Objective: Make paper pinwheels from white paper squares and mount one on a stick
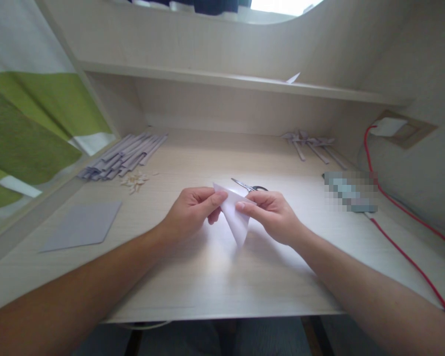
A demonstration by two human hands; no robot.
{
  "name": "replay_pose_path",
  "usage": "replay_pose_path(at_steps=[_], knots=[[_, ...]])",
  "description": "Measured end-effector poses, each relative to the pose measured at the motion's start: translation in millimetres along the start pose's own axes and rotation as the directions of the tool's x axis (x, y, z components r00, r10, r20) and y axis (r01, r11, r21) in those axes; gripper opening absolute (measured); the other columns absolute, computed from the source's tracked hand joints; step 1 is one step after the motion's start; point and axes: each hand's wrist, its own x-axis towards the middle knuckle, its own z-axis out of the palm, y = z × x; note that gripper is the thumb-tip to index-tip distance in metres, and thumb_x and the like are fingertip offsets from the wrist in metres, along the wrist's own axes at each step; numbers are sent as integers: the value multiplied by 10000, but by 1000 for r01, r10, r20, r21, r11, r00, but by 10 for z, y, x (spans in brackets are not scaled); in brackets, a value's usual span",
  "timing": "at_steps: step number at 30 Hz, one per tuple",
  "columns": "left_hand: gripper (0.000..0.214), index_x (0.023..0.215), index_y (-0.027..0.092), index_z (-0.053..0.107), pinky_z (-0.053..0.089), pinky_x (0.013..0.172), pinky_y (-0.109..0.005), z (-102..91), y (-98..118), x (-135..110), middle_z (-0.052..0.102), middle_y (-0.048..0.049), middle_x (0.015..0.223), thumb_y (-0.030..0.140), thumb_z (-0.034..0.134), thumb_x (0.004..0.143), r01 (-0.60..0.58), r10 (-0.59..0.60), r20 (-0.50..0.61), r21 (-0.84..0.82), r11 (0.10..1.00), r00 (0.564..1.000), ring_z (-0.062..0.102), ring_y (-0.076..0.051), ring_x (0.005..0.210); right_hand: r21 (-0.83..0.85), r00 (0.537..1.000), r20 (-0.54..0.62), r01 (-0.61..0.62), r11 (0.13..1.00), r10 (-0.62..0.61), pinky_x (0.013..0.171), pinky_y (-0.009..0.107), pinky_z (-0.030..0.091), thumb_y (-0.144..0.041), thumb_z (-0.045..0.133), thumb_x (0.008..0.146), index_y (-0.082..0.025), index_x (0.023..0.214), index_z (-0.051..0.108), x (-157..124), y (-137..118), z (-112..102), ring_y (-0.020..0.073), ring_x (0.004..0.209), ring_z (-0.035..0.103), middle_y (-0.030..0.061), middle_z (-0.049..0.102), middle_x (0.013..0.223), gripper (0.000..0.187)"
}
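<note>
A white sheet of paper [237, 222], folded to a triangle-like shape with one corner pointing down, is held up above the desk between both hands. My left hand [195, 207] pinches its upper left corner between thumb and fingers. On the right edge, my right hand [272, 212] grips the paper with the thumb on the near face and the fingers behind it. Just beyond the hands lies a pair of scissors [249, 187]; its dark handles are partly hidden by my right hand.
Left on the desk [193, 158] are a pile of rolled paper tubes [124, 155], small pale scraps [133, 182] and a stack of paper [83, 225]. Right are folded paper pieces with strips [307, 141], a blurred-out device [350, 192] and a red cable [404, 264]. A shelf [207, 76] spans the back.
</note>
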Motion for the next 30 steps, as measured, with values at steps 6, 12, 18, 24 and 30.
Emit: replay_pose_path(at_steps=[6, 12, 18, 24, 30], knots=[[504, 589, 172, 618, 384, 592, -271, 10, -58, -10, 596, -4, 575, 520, 636, 953, 44, -45, 88, 9, 999, 995, 519, -128, 564, 18, 1000, -9, 20, 1000, -20, 600, 283, 496, -472, 750, 904, -162, 717, 704, -3, 21, 1, 143, 622, 611, 17, 661, 661, 365], [521, 570, 176, 620, 430, 607, -269, 10, -49, -4, 624, -18, 582, 525, 620, 956, 38, -38, 113, 1, 999, 993, 555, -136, 578, 32, 1000, 0, 23, 999, -23, 596, 299, 522, -507, 748, 897, -171, 694, 697, 2, 1, 9, 156, 615, 631, 20, 671, 653, 396], [498, 629, 173, 682, 421, 580, -265, 26, -93, -22, 638, -18, 594, 537, 618, 964, 96, -90, 222, -16, 995, 971, 544, -133, 572, 37, 999, -32, 22, 999, -21, 592, 283, 509, -488, 754, 900, -160, 690, 710, 8, -3, 12, 146, 605, 621, 25, 674, 641, 391], [496, 652, 169, 702, 402, 556, -257, 37, -111, -46, 646, -20, 601, 547, 621, 962, 120, -107, 237, -40, 992, 966, 539, -126, 558, 44, 999, -49, 10, 999, -7, 602, 281, 523, -485, 742, 914, -151, 736, 745, 19, 25, 6, 152, 619, 648, 40, 708, 671, 379], [496, 640, 166, 681, 386, 552, -251, 44, -122, -38, 640, -13, 587, 534, 623, 968, 126, -117, 268, -14, 992, 956, 526, -114, 541, 48, 997, -77, 10, 999, -6, 609, 291, 549, -492, 742, 914, -142, 770, 761, 13, 33, 24, 161, 626, 665, 53, 725, 692, 379]])
